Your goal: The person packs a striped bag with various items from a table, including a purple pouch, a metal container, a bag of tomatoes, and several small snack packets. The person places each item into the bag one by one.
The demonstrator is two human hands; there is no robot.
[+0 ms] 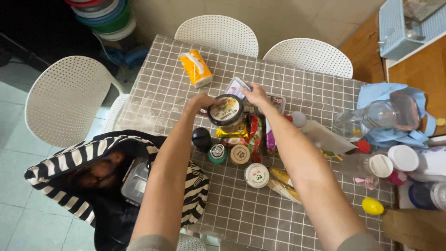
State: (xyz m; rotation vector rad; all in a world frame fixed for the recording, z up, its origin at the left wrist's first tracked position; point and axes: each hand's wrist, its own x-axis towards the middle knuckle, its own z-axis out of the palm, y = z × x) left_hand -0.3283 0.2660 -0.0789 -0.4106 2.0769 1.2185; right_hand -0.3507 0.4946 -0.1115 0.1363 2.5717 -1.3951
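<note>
White perforated chairs (69, 100) around grid-patterned table (158, 93), pale tiled floor (14, 135).

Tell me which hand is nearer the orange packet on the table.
Left. The left hand lies just below the orange packet; the right hand is farther right, past the round tub.

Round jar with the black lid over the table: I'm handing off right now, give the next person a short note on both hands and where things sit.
Left hand: grips the left side of the round jar, lifted above the table.
Right hand: fingers at the jar's upper right rim and a clear plastic pack behind it.
Done: jar is off the tabletop.
Left: small tins, snack packets and a white-lidded tub remain on the table; the striped bag sits open at the near left edge.
</note>
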